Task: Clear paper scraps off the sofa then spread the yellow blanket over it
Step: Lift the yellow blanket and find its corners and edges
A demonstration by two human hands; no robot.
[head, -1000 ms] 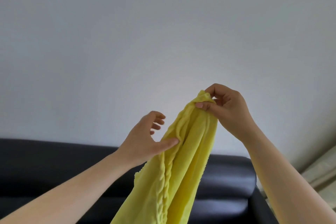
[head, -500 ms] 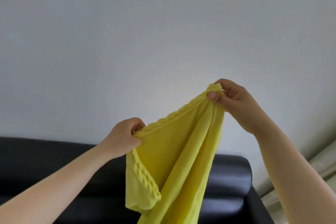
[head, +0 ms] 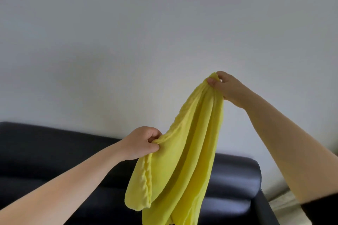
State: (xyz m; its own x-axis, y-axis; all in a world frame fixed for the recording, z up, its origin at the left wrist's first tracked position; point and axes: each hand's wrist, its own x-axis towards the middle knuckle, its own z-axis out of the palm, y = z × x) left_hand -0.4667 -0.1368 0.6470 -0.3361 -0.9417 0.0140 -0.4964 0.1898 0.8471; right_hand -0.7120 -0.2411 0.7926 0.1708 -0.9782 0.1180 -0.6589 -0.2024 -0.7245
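The yellow blanket hangs in folds in the air in front of the black sofa. My right hand pinches its top corner, held high against the wall. Lower and to the left, my left hand grips the blanket's braided edge, so that edge slopes up from left to right. The blanket's lower part drops out of view at the bottom. No paper scraps show; the sofa seat is mostly hidden.
A plain white wall fills the upper view behind the sofa backrest. The sofa's right armrest sits behind the blanket. A strip of pale floor shows at the lower right.
My left hand closed on the blanket's edge and pulled it left and down. My right hand rose to the right with the corner, drawing the edge out between them.
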